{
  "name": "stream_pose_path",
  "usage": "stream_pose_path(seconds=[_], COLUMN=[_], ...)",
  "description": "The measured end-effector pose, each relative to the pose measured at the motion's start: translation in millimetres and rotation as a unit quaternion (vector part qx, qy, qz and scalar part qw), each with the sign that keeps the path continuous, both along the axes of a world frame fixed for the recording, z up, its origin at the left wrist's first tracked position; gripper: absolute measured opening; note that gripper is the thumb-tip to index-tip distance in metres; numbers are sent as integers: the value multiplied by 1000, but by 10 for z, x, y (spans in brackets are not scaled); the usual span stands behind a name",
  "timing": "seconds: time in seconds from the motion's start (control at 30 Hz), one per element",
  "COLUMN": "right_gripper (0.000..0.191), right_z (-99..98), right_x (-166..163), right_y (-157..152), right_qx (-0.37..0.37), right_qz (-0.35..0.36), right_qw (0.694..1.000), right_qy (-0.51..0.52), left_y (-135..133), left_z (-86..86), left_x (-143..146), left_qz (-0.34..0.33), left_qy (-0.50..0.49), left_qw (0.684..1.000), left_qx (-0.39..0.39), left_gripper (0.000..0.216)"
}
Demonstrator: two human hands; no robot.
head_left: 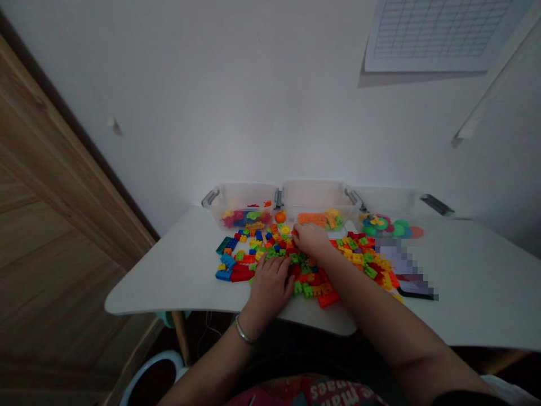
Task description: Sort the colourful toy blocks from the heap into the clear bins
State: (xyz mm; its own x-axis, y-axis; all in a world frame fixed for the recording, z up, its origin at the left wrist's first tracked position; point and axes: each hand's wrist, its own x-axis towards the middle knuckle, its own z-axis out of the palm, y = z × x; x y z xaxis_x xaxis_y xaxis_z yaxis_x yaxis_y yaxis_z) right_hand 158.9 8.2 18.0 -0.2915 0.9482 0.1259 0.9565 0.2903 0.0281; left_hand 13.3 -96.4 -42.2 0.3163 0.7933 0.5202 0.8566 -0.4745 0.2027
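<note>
Held the left hand (270, 285) low on the heap of toy blocks (313, 279), toward the front edge of the white table (164, 282), with loosely bent fingers laid over the pieces and the thumb standing apart, closed on nothing visible. Wore a silver bracelet (244, 331) on that wrist. Had the right hand (313, 241) stretched farther across, toward the back edge, with fingers bent down among the blocks beside something red. Could not tell a grip from a mere touch there.

Saw the heap spread over the middle of the table, in red, yellow, green, orange and blue. Noted a blue block (224, 276) on the side toward the left corner, just beside a long red block (242, 274), and an orange-red block (328, 299) nearest the front edge.

Found three clear bins in a row along the back edge: a left bin (236, 197) with mixed coloured pieces, a middle bin (315, 194) with orange, yellow and green ones, and a right bin (389, 200) with green and other bright ones. Made out a flat, dark-edged device (403, 270), blurred into squares, just beside the heap toward the right edge. Saw a gridded sheet (439, 34) on the wall (236, 84) behind.
</note>
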Motion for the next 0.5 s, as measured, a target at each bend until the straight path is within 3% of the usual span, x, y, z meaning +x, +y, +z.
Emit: stream_pose_path(seconds=[0.23, 0.37, 0.5], right_gripper=[34, 30, 25], right_z=[65, 180, 315], right_x=[18, 137, 330], right_y=[22, 19, -2], right_qx=[8, 22, 151], right_qz=[-16, 16, 91], right_qw=[1000, 992, 953], right_qy=[20, 125, 248], left_y=[-5, 0, 0], left_z=[0, 4, 9], left_x=[0, 2, 6], left_qz=[1, -1, 0], left_qy=[3, 2, -1], left_qw=[1000, 1000, 1000], left_qx=[1, 2, 0], left_gripper=[35, 35, 35])
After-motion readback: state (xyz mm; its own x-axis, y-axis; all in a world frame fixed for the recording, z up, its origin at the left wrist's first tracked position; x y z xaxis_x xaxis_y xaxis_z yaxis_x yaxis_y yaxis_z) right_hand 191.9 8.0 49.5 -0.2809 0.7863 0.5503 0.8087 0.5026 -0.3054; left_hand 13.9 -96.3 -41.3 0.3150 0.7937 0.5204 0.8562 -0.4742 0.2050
